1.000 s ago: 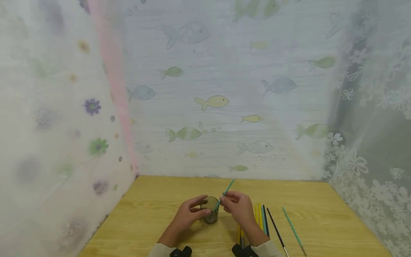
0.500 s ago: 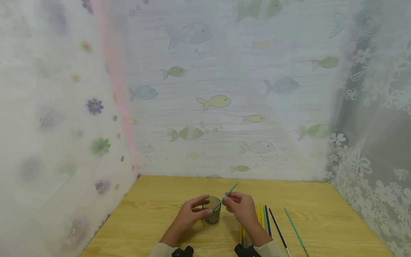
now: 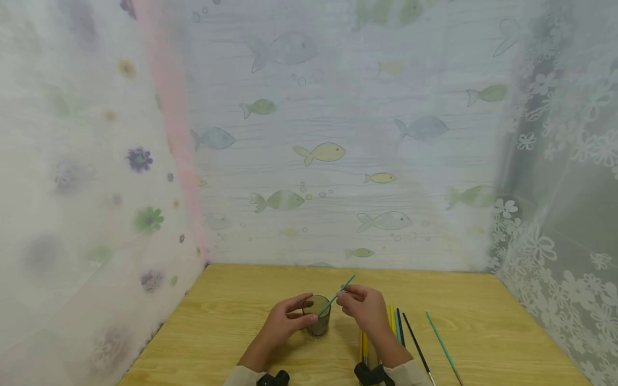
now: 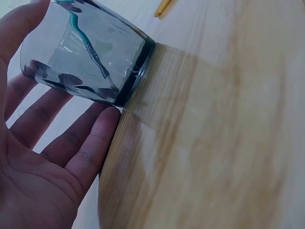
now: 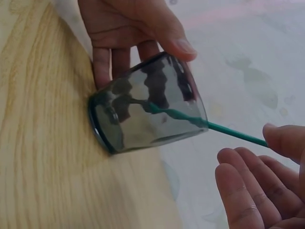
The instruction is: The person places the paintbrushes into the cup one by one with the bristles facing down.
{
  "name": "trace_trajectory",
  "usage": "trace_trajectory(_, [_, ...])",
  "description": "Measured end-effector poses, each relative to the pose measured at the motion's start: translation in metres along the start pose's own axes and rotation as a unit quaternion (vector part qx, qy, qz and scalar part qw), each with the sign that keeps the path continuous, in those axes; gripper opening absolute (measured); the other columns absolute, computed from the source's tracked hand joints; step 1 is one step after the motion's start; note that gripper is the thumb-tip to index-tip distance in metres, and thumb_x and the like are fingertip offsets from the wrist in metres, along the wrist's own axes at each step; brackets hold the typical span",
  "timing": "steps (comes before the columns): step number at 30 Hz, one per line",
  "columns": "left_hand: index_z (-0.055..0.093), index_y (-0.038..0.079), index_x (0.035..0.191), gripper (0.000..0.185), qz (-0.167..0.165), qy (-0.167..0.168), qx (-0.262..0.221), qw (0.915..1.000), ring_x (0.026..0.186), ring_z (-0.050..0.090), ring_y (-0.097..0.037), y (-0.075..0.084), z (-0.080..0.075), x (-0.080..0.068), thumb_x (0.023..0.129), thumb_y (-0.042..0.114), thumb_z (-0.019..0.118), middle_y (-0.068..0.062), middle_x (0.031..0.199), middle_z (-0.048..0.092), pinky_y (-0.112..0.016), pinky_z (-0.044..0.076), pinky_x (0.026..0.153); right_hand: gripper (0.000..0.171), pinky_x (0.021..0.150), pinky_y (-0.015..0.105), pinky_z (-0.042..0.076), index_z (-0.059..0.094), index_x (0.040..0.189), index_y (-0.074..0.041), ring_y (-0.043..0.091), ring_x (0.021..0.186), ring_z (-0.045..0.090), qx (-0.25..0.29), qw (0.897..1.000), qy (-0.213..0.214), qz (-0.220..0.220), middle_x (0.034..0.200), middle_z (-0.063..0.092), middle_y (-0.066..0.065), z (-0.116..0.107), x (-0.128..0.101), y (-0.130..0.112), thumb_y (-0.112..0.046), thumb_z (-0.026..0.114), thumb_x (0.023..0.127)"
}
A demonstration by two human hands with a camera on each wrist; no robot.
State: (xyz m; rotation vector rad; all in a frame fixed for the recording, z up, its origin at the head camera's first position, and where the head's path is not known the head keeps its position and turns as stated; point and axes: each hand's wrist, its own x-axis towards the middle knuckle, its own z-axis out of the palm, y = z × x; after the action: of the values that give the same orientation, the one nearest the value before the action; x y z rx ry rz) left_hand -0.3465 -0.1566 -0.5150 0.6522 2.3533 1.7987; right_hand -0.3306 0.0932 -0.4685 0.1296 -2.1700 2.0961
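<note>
The left hand point(image 3: 282, 325) has its fingers and thumb curved round a smoky glass tumbler point(image 3: 317, 315), thumb on the far side of the rim and fingers against the near wall; the left wrist view shows the fingertips point(image 4: 102, 129) resting at the tumbler's base where it meets the wood. The right hand point(image 3: 366, 311) pinches the upper part of a teal paintbrush point(image 3: 338, 295) between thumb and fingertips point(image 5: 281, 140), the other fingers loosely bent. The paintbrush slants down to the left, its bristle end inside the tumbler near the bottom.

The tumbler stands upright on the wooden table point(image 3: 241, 300), about midway between the left and right edges and towards the near edge. Just right of the right hand, a row of loose brushes point(image 3: 397, 324) with yellow, blue and dark handles lies on the table pointing towards the far edge, and another teal brush point(image 3: 440, 342) lies apart from them, nearer the right edge. Patterned curtains point(image 3: 318, 155) hang behind the far edge and along both sides.
</note>
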Motion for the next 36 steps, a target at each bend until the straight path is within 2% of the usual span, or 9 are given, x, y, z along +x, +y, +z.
trace_trajectory(6, [0.054,0.032,0.150,0.053,-0.001,0.005,-0.006,1.0000,0.129,0.061,-0.039,0.001,0.000,0.000,0.100,0.031,0.072,-0.018,0.149,0.057,-0.043,0.060,0.096,0.042,0.084,0.043,0.064,0.069,0.129,0.003,0.030,0.099,0.077,-0.003,1.000,-0.010,0.009,0.114,0.076,0.019,-0.007,0.002,-0.003,-0.019,0.078,0.094])
trace_trajectory(18, [0.053,0.037,0.150,0.056,-0.010,0.006,-0.002,0.9999,0.131,0.060,-0.040,0.001,-0.001,0.001,0.098,0.039,0.073,-0.014,0.151,0.057,-0.044,0.060,0.096,0.055,0.093,0.046,0.061,0.061,0.137,0.007,0.031,0.110,0.074,-0.009,0.994,-0.099,0.037,0.124,0.073,0.021,-0.053,-0.003,-0.020,-0.025,0.077,0.096])
trace_trajectory(36, [0.054,0.036,0.150,0.053,0.001,0.004,0.004,1.0000,0.129,0.062,-0.037,-0.003,0.000,0.000,0.100,0.031,0.072,-0.015,0.149,0.058,-0.042,0.059,0.098,0.060,0.093,0.048,0.061,0.060,0.135,0.010,0.029,0.107,0.075,-0.079,0.987,-0.118,0.080,0.125,0.072,0.022,-0.120,-0.018,-0.021,-0.030,0.078,0.094])
